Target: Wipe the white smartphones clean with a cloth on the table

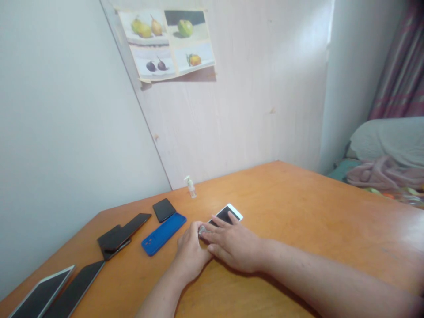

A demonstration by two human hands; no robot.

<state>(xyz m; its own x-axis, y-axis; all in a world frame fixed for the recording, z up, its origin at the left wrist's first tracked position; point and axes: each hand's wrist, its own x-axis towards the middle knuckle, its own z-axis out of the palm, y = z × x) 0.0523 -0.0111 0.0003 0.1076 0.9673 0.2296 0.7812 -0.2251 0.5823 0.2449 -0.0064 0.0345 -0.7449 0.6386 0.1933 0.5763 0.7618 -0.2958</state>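
Fingers of the right hand are lying lightly spread over the white-framed, black-screened rectangular phone on the orange-brown wooden table. The left hand is curling at its near end, its grip unclear. They are seemingly working on the screen; the next move probably calls for steadying the phone.
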